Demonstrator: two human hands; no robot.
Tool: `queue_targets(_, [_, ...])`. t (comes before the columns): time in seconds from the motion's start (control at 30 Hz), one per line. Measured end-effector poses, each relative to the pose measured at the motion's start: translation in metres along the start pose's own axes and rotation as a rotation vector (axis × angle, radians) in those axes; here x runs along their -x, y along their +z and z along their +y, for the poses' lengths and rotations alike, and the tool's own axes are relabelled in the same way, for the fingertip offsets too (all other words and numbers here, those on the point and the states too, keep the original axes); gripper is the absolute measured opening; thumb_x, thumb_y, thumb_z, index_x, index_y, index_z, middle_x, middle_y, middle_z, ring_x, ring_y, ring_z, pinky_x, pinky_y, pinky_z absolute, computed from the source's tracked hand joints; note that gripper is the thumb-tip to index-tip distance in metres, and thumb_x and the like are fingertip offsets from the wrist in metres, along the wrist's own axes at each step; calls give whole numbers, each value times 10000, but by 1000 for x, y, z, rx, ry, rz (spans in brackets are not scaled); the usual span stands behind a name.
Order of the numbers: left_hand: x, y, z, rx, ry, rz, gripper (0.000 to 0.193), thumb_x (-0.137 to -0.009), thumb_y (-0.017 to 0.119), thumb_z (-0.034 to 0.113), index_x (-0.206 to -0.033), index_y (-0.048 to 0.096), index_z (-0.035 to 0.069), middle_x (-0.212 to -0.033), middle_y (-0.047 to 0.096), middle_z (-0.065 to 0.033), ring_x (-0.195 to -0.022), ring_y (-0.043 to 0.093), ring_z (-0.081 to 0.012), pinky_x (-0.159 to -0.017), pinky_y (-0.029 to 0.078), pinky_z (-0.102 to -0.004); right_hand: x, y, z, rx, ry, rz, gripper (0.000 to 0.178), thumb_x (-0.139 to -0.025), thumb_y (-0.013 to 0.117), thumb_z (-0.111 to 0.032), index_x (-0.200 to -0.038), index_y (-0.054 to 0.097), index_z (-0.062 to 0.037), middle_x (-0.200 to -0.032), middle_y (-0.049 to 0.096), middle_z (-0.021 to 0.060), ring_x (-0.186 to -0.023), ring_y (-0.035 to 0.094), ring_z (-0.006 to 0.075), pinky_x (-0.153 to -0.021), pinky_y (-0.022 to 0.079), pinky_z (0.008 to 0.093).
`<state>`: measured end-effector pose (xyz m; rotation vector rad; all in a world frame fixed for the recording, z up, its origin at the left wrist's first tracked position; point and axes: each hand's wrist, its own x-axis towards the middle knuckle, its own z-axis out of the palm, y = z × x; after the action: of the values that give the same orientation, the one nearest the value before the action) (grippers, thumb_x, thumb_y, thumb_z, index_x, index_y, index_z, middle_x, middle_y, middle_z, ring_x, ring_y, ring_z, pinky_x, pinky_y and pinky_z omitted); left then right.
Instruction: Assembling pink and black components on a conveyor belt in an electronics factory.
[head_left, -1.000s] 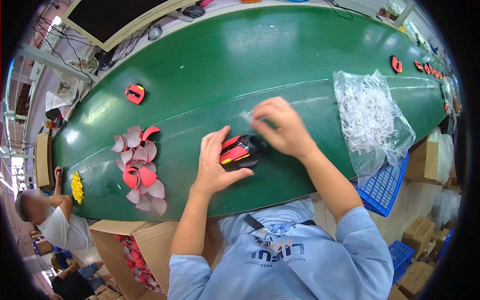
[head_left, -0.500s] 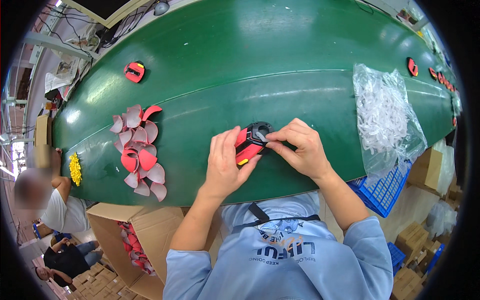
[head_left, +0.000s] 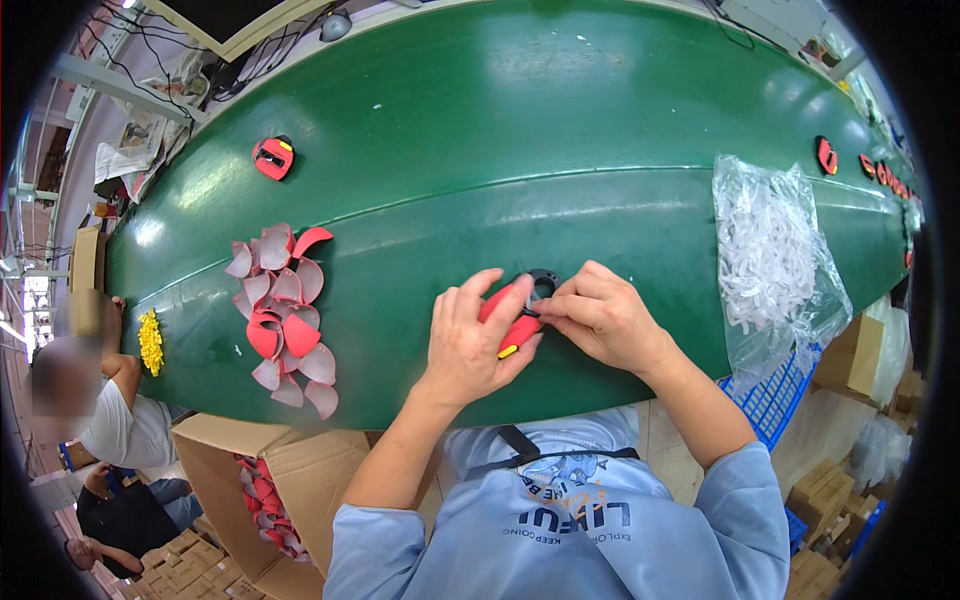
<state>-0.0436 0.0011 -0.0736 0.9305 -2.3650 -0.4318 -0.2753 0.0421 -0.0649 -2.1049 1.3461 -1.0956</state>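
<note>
Head view, left to right: we see a yellow cluster of small parts (head_left: 150, 340) at the far left edge of the green bench (head_left: 560, 120), then a pile of red and pink curved shells (head_left: 285, 320), with an open cardboard box (head_left: 215, 480) of more shells below the near edge. Our left hand (head_left: 470, 345) wraps around a red and black assembly (head_left: 515, 315), thumb lying along its near side. Our right hand (head_left: 600, 315) pinches at the assembly's black ring. Farther right lies a clear bag of white parts (head_left: 775, 250), above a blue crate (head_left: 775, 395).
</note>
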Motion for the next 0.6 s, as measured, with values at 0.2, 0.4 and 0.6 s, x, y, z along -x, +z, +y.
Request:
queue_targets(0.2, [5, 8, -3, 23, 56, 40, 697, -758, 882, 285, -1371, 664, 37, -1354, 644, -136, -1057, 636, -323, -909, 500, -460, -8, 3, 6, 4, -13, -43, 236, -812, 843, -52, -1042, 807, -91, -902, 689, 70, -830, 644, 280, -736, 536, 405])
queue_targets(0.4, [7, 13, 0, -4, 66, 57, 729, -776, 841, 347, -1377, 651, -20, -1383, 641, -153, -1009, 619, -305, -900, 507, -449, 17, -12, -10, 218, -31, -176, 402, -790, 860, -101, -1187, 795, -105, -818, 621, 63, -753, 636, 253, -623, 504, 398])
queue_targets(0.6, [6, 18, -3, -10, 122, 44, 697, -781, 832, 334, -1353, 671, -31, -1385, 652, -157, -1004, 618, -287, -888, 505, -427, 18, -18, 0, 287, 10, -406, 645, -761, 838, -115, -1394, 722, -120, -686, 612, 53, -643, 654, 256, -535, 504, 429])
